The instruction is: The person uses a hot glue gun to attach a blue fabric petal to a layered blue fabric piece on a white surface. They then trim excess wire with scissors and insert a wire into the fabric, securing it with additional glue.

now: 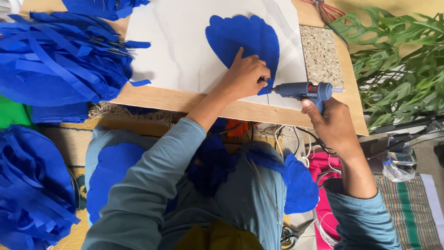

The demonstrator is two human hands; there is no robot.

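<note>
**Glue gun meets blue petal at the edge of the white board**

Nearest the camera, the person's lap holds more blue felt petals [300, 187], one lying on each thigh, with thin wires [266, 190] trailing across the blue-grey clothing. Scissors [291, 234] lie low between the legs, and a pink cloth [326, 173] shows just right of the lap.

Further out, the right hand [333, 125] is wrapped tight around the grip of a blue hot glue gun [303, 90], fingers closed on the handle. The gun lies level, its nozzle pointing left to the lower right edge of the large blue petal [245, 39], just beside the left hand. A dark cord runs down from the gun past the wrist.

The left hand [245, 76] rests on the petal's lower edge. Its index finger stretches up flat on the felt, while the other fingers curl in and pinch something small and thin at the petal's rim, right at the nozzle; what it is cannot be told.

The petal lies flat on a white marbled board [175, 46], which sits on the wooden worktop [185, 102]. A speckled stone tile [321, 55] lies just right of the board.

Left of the board, a heap of blue felt strips [60, 55] covers the worktop's end, and another heap [32, 185] lies lower down on the floor side. Far right of the board, green split leaves of a plant [397, 55] spread out.
</note>
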